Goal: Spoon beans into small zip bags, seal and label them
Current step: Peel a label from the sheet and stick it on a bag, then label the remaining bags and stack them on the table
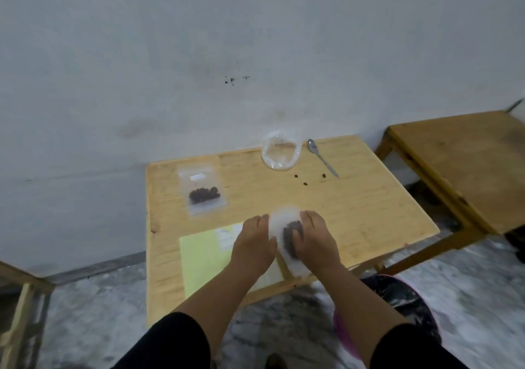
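Observation:
A small clear zip bag [281, 223] with dark beans in it lies between my hands near the table's front edge. My left hand [252, 240] grips its left side and my right hand [315, 240] grips its right side; the image is blurred there. A second zip bag [203, 189], holding beans and bearing a white label, lies flat at the back left. A large clear plastic bag [279, 151] sits at the back by the wall, with a metal spoon [322, 157] to its right. Three loose beans [305, 182] lie in front of the spoon.
The small wooden table [369, 212] stands against a white wall. A yellow sheet [203, 257] with white label stickers [224, 236] lies under my left wrist. A second wooden table [460, 164] stands to the right, another furniture edge at the far left.

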`<state>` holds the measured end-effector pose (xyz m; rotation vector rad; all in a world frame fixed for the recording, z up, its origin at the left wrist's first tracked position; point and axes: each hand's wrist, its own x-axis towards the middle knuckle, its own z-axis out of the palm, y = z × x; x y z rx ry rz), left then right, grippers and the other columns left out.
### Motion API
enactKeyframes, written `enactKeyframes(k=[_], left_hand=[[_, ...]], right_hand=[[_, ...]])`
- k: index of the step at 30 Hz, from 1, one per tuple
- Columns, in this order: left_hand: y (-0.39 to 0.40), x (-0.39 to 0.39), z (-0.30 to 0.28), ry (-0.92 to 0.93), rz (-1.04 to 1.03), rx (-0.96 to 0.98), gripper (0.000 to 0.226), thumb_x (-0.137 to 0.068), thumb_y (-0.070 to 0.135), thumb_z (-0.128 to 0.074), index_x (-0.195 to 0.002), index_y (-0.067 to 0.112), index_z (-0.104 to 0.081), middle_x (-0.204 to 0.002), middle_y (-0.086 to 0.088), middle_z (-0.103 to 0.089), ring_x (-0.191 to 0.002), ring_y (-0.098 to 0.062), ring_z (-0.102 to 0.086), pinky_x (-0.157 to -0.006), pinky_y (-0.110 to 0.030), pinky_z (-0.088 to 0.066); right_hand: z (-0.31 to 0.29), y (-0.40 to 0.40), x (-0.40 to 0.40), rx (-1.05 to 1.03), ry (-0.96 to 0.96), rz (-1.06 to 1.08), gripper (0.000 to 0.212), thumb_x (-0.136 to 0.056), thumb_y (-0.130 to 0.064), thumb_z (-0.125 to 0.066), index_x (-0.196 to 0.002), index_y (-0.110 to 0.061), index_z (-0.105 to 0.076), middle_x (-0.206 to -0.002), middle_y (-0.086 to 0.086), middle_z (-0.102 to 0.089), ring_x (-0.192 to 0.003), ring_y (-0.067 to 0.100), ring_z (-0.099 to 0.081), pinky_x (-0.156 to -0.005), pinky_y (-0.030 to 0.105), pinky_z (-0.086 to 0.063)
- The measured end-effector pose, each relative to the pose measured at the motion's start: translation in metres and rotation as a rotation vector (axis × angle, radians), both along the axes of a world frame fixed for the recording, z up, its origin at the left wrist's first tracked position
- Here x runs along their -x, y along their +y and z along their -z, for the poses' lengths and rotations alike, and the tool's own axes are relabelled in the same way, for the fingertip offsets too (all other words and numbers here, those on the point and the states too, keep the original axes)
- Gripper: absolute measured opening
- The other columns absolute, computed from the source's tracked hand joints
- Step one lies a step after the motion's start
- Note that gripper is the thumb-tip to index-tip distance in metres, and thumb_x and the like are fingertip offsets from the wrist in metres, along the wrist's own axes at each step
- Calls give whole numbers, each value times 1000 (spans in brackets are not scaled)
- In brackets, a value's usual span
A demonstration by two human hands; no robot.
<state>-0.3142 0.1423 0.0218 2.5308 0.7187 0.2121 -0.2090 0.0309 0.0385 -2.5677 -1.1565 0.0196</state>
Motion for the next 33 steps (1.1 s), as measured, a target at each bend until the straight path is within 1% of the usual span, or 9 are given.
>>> enactKeyframes(k=[3, 6, 10, 13, 19, 22, 25, 28, 33], left_hand=[[-20, -5, 10, 95, -30, 237, 57, -95, 28, -47, -146, 15, -25, -144, -8, -39, -132, -23, -35, -105, -31, -33], [-38, -11, 12, 111, -86, 369, 54, -94, 22, -50, -143, 12, -30, -142, -10, -42, -129, -24, -40, -103, -31, -33], [-57, -17, 15, 14, -135, 310, 41, -91, 13, -52, -130, 4, -47, -128, -14, -55, -116, -27, -52, -90, -24, -34], [-65, -20, 19, 0, -171, 313, 36, -90, 11, -53, -125, 1, -53, -122, -16, -60, -111, -28, -55, -83, -20, -32], [-68, -23, 30, 88, -302, 355, 47, -92, 23, -52, -136, 8, -45, -137, -10, -51, -126, -24, -46, -105, -29, -32], [-70, -24, 29, 66, -348, 356, 45, -91, 22, -54, -134, 10, -49, -135, -9, -53, -125, -23, -48, -105, -30, -34], [-69, -21, 27, -9, -407, 381, 35, -89, 18, -59, -123, 10, -58, -122, -8, -61, -112, -23, -57, -99, -32, -44], [-62, -14, 22, -115, -405, 466, 24, -85, 14, -64, -109, 14, -62, -106, -5, -63, -95, -19, -61, -88, -30, -50], [-37, 7, 9, -259, -449, 618, 26, -85, 26, -68, -109, 32, -60, -97, 17, -58, -84, -2, -55, -67, -7, -38]], right_hand=[[17, -23, -10, 96, 173, 68, 51, -94, -24, -48, -139, -3, -36, -144, 12, -38, -134, 23, -34, -104, 29, -36], [23, -34, -17, 123, 325, 81, 50, -93, -26, -52, -136, -5, -39, -140, 11, -40, -127, 24, -40, -101, 33, -40], [29, -44, -25, 54, 398, 60, 39, -87, -21, -60, -122, -5, -52, -123, 13, -53, -113, 25, -49, -93, 29, -39], [35, -50, -29, 35, 382, 75, 34, -84, -20, -62, -113, -4, -57, -114, 13, -57, -110, 27, -48, -89, 30, -38], [40, -51, -36, -29, 446, 159, 48, -81, -21, -67, -124, -6, -53, -121, 13, -56, -112, 25, -52, -92, 31, -39], [38, -50, -37, -70, 438, 183, 47, -82, -24, -69, -124, -9, -54, -118, 10, -57, -104, 22, -56, -87, 29, -43], [32, -46, -37, -153, 469, 223, 44, -79, -24, -70, -121, -15, -58, -111, 5, -62, -92, 16, -57, -80, 24, -43], [23, -41, -38, -246, 622, 221, 42, -78, -21, -70, -119, -22, -62, -110, -3, -65, -87, 8, -55, -76, 20, -41], [5, -18, -27, -319, 792, 86, 36, -76, -9, -70, -110, -18, -67, -111, 0, -67, -98, 15, -59, -80, 24, -48]])
